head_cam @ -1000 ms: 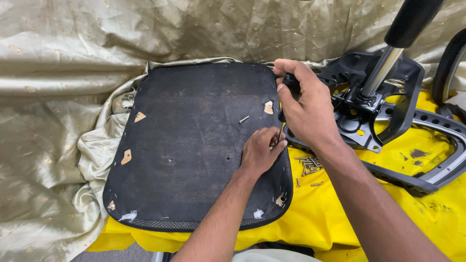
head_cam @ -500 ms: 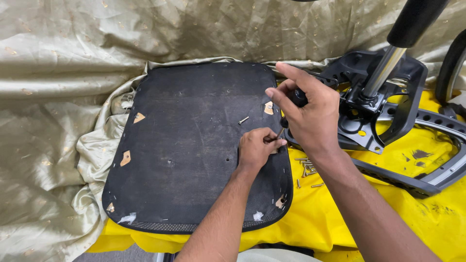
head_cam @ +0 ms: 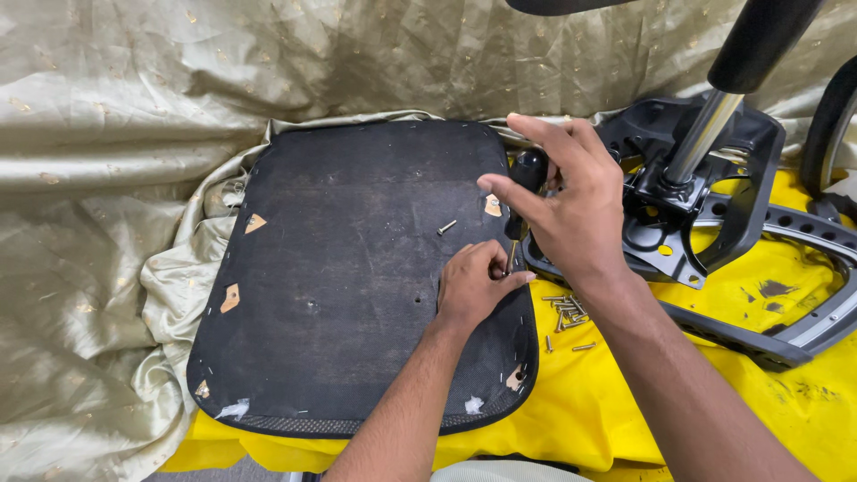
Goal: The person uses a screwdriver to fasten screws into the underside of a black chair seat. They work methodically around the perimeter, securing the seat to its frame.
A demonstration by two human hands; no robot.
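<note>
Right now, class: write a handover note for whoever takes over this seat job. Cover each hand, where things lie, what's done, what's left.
Right hand grips the black-handled screwdriver, upright over the seat base.
Left hand pinches at its tip near the base's right edge.
One loose screw lies on the base; more screws on the yellow sheet.
Chair mechanism sits detached at right.
Left: the fastener under the tip.

Crumpled gold-beige cloth (head_cam: 134,134) covers bkgd & left; yellow sheet (head_cam: 714,393) at right (stained), even light.
</note>
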